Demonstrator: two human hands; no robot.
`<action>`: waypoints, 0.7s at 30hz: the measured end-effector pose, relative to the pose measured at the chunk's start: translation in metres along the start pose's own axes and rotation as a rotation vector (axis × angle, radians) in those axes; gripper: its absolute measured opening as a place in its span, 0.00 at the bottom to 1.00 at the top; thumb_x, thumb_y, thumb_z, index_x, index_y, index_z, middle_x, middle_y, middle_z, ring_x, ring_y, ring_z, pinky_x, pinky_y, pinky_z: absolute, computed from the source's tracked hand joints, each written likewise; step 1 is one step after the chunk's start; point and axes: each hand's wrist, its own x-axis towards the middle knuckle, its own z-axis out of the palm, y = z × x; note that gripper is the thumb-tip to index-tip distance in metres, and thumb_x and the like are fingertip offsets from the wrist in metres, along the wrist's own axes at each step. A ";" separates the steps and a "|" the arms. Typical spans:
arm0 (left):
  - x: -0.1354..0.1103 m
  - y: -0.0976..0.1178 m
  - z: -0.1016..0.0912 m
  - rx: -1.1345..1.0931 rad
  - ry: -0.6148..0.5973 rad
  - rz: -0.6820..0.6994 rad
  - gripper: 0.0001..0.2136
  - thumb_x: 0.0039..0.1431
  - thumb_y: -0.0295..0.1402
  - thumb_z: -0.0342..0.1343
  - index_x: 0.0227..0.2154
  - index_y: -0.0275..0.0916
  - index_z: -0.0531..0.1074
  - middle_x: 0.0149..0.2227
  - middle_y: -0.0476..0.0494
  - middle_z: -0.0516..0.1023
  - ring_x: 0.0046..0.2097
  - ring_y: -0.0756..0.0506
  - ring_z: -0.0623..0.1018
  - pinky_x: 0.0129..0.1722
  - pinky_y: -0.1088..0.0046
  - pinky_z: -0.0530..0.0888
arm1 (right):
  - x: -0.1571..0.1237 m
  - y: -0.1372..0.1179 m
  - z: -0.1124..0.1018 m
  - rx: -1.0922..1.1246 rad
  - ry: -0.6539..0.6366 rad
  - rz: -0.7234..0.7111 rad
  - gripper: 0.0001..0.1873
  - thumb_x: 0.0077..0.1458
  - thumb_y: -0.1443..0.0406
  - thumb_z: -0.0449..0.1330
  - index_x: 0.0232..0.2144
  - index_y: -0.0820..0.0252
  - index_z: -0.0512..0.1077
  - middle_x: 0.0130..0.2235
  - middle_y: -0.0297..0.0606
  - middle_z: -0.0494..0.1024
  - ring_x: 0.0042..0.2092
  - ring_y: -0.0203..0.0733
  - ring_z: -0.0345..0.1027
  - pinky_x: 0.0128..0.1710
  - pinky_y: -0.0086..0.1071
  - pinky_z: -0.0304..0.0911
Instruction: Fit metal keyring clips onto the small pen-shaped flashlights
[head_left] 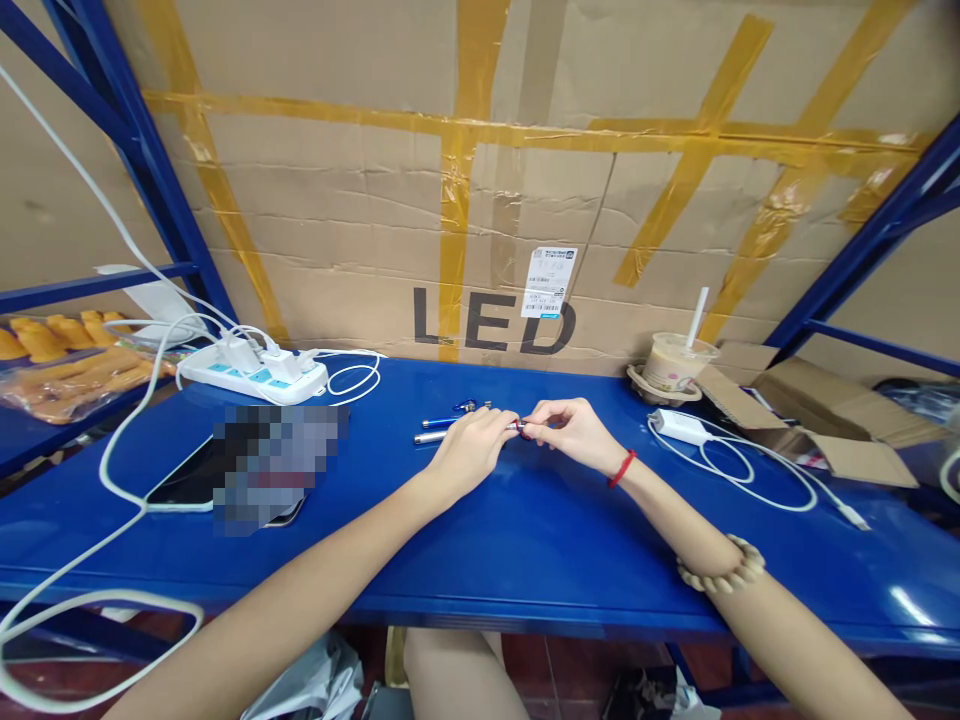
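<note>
My left hand [474, 448] is closed over a slim silver pen-shaped tube [429, 438] that lies low on the blue table. Its shiny end sticks out to the left of the hand. Another bit of silver shows between my two hands; whether it is the same tube I cannot tell. My right hand [576, 432] pinches at that right-hand end, its fingertips almost touching the left ones. What exactly lies between its fingers is hidden. Just behind the left hand rests a blue pen-shaped tube [436, 423] with a small metal clasp [469, 406] beside it.
Left on the blue table [465, 550] are a phone [187, 480], a blurred-out item and a white power strip [277, 382] with cables. At right stand a drink cup [675, 365] in a cardboard holder, a white cable [682, 428] and an open carton [810, 400]. Cardboard walls the back.
</note>
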 end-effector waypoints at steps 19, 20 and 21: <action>0.003 0.000 0.000 -0.356 -0.017 -0.127 0.11 0.62 0.33 0.39 0.38 0.40 0.66 0.31 0.49 0.72 0.33 0.49 0.71 0.32 0.76 0.65 | 0.001 0.005 -0.005 -0.179 0.039 -0.339 0.09 0.45 0.60 0.62 0.29 0.58 0.76 0.32 0.38 0.72 0.24 0.31 0.66 0.22 0.28 0.67; 0.003 -0.001 0.000 -0.378 -0.034 -0.122 0.11 0.62 0.34 0.39 0.37 0.40 0.66 0.30 0.49 0.71 0.33 0.49 0.71 0.32 0.76 0.64 | 0.001 0.005 -0.006 -0.173 0.016 -0.335 0.08 0.46 0.61 0.61 0.28 0.58 0.77 0.33 0.38 0.72 0.24 0.32 0.66 0.22 0.28 0.67; 0.003 -0.002 0.000 -0.392 -0.049 -0.119 0.10 0.61 0.34 0.40 0.37 0.40 0.66 0.30 0.50 0.71 0.32 0.49 0.71 0.32 0.76 0.64 | 0.001 0.005 -0.007 -0.165 -0.004 -0.332 0.08 0.47 0.61 0.61 0.28 0.58 0.77 0.33 0.38 0.72 0.25 0.32 0.67 0.23 0.28 0.67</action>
